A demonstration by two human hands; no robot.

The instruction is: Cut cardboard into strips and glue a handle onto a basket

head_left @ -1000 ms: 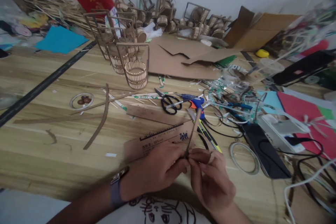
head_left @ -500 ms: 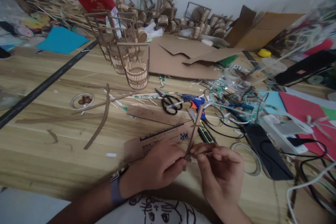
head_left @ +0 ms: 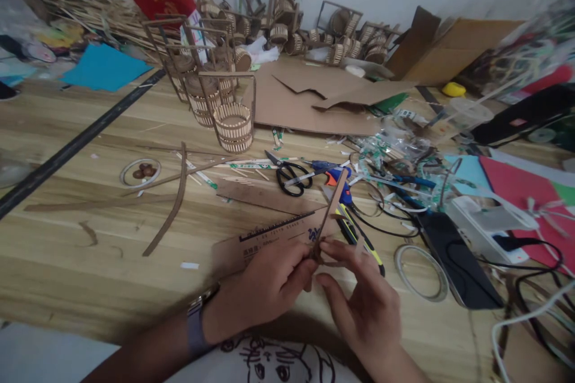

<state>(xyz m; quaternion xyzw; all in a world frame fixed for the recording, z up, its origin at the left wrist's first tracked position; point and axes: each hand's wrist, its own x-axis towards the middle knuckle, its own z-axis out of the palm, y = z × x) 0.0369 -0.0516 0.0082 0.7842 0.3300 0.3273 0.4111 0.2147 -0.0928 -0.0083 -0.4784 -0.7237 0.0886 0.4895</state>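
My left hand (head_left: 265,284) pinches the lower end of a thin brown cardboard strip (head_left: 333,206) that stands up and leans to the right. My right hand (head_left: 362,299) meets it at the same spot, its thumb and fingers closed on the strip's bent lower part. Both hands hover low over a printed cardboard piece (head_left: 269,239) lying on the wooden table (head_left: 90,275). A watch is on my left wrist.
Black-handled scissors (head_left: 287,176), a blue and orange glue gun (head_left: 335,176) and a yellow-black knife (head_left: 359,233) lie just beyond the hands. Small slatted cardboard baskets (head_left: 231,125) stand behind. Tape rings (head_left: 420,272), a dark phone (head_left: 453,257), cables and coloured paper crowd the right.
My right hand has shifted left and lower, turning its fingers onto the strip's base. The strip's top has swung slightly and risen. My left hand has barely moved.
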